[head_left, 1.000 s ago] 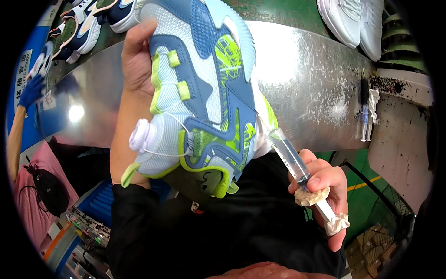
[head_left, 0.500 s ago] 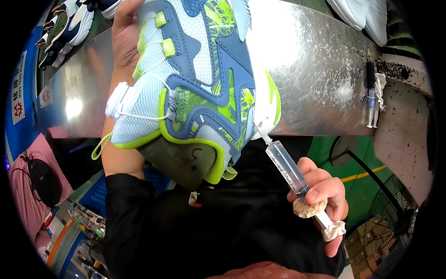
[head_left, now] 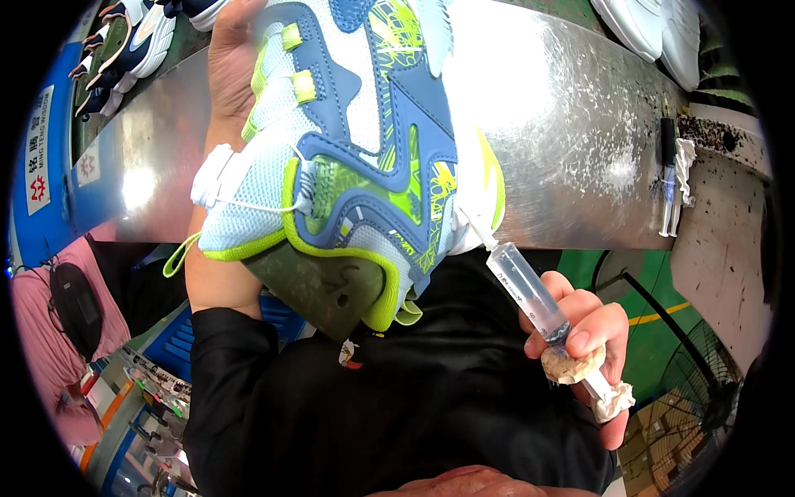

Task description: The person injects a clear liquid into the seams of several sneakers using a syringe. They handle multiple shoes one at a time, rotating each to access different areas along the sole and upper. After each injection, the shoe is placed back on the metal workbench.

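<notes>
- Steel bench top (head_left: 571,166), shiny, scuffed whitish toward its right end, where a black-sleeved syringe (head_left: 668,149) lies just beside another wrapped in crumpled white (head_left: 685,161).
- Green surface (head_left: 571,7) along the far side: white sneakers (head_left: 638,25) over right, navy-and-white sneakers (head_left: 137,62) over left.

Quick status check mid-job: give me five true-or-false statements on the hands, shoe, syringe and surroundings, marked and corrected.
1. The right hand holds the syringe. True.
2. The left hand is clear of the blue and lime shoe. False: it holds that shoe.
3. The syringe points toward the sole at the shoe's heel end. True.
4. The fan is at the picture's upper left. False: it is at the lower right.
5. White shoes show at the upper right. True.
</notes>
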Demonstrator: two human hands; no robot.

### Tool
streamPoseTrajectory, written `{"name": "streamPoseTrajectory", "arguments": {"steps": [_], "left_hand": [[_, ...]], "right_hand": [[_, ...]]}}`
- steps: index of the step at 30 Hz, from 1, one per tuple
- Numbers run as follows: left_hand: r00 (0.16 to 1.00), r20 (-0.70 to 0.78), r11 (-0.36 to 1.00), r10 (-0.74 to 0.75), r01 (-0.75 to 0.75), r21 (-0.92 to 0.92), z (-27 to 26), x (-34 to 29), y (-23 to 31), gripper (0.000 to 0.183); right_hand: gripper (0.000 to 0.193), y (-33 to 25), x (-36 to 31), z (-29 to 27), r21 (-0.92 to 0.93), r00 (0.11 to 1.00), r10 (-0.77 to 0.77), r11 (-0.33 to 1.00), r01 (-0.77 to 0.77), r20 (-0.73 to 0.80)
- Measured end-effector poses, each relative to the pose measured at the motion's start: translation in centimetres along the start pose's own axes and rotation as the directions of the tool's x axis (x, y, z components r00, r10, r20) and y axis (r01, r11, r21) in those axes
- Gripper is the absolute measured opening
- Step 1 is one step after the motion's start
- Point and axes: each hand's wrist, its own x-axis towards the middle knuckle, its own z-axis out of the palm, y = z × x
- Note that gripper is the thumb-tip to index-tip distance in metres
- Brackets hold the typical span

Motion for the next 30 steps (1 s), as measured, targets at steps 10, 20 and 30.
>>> {"name": "streamPoseTrajectory", "arguments": {"steps": [10, 20, 30], "left_hand": [[1.0, -0.011, 1.0, 0.005, -0.005, 0.001, -0.4, 0.2, 0.2, 0.033], [1.0, -0.02, 0.999, -0.004, 0.005, 0.033, -0.3, 0.7, 0.2, 0.031], [0.999, -0.039, 0.998, -0.018, 0.02, 0.061, -0.2, 0.5, 0.4, 0.03]], "right_hand": [[0.076, 0.2, 0.4, -0.3, -0.011, 1.0, 0.027, 1.0, -0.027, -0.001], [0.076, 0.5, -1.0, -0.3, 0.087, 0.998, 0.057, 0.995, -0.053, -0.039], [0.075, 0.4, -0.5, -1.0, 0.209, 0.992, 0.095, 0.975, -0.076, -0.08]]}}
